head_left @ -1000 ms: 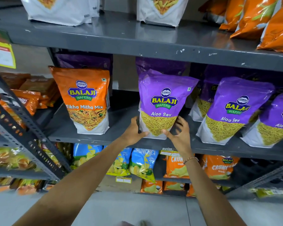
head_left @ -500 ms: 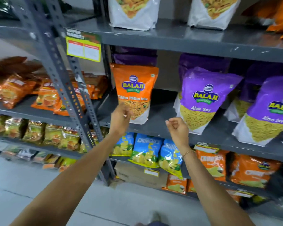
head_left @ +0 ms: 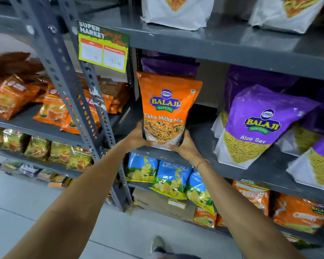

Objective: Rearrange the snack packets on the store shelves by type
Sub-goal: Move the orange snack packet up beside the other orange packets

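Because purple Aloo Sev packets (head_left: 258, 128) fill this shelf (head_left: 204, 159), both hands, left hand (head_left: 137, 140) and right hand (head_left: 183, 146), clamp the orange Tikha Mitha Mix packet (head_left: 166, 109) at its base, likely for removal.

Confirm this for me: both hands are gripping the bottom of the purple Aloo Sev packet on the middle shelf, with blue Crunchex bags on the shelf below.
Not quite. The head view shows the left hand and right hand gripping the bottom of the orange Tikha Mitha Mix packet, not the purple Aloo Sev packet, which stands untouched to its right. The blue Crunchex bags are indeed on the shelf below.
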A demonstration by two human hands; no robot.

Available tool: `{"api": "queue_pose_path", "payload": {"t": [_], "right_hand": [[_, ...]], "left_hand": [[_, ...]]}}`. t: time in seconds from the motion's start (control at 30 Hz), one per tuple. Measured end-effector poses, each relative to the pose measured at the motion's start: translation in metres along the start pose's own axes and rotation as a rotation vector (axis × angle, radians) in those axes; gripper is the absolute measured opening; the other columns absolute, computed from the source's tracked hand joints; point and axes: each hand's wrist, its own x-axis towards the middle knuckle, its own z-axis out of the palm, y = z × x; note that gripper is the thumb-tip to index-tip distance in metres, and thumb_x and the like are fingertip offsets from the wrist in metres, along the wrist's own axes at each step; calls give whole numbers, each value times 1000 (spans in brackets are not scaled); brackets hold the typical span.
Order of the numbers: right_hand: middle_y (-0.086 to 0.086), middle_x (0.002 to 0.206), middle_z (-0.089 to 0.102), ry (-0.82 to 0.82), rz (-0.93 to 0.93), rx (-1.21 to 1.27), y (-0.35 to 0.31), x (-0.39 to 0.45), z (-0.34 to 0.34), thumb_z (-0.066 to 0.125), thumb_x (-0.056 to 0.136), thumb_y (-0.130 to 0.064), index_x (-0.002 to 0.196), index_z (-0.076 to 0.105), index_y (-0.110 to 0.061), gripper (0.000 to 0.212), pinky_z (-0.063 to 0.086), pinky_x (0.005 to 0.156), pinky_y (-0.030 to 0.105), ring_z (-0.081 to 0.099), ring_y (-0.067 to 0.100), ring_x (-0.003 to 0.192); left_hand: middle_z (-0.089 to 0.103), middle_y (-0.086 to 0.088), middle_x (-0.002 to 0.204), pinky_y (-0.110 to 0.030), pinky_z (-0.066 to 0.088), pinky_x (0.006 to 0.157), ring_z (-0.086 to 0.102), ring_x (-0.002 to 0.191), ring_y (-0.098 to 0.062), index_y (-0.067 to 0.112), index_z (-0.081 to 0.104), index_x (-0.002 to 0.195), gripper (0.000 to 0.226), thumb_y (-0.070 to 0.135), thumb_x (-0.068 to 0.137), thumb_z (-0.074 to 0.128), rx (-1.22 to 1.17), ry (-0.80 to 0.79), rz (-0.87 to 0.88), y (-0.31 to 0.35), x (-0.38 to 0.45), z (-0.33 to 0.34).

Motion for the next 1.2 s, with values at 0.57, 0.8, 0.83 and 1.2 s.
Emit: {"api": "queue_pose_path", "payload": {"t": [0.57,0.8,0.83,1.2], "right_hand": [[9,112,69,270,-166,-50,-27,-98,-1,92,52,-25,113,57,-10,72,56,85,34,64,16,99],[3,112,70,302,-323,13,-106,-150,-53,88,47,-43,114,59,-13,79,55,88,29,66,10,103],[2,110,71,319,-347,14,-119,-157,-62,86,48,-43,112,61,-12,76,55,87,26,66,8,100],[-1,96,74,450,-620,77,-258,-199,-162,85,48,-31,96,69,-13,54,57,74,22,71,7,89]], "left_hand": [[76,-9,93,-48,56,82,68,85,-24,10,72,94,27,21,71,79,50,277,192,25,-104,19],[77,-5,91,-32,56,75,69,81,-11,12,75,91,26,22,68,81,-24,306,370,118,-145,-1],[76,-5,83,-32,55,68,66,71,-9,13,75,83,19,24,68,81,-30,318,395,134,-150,-5],[54,-15,60,-21,32,49,37,50,-9,0,58,60,40,33,71,78,-83,378,718,304,-178,-40]]}}
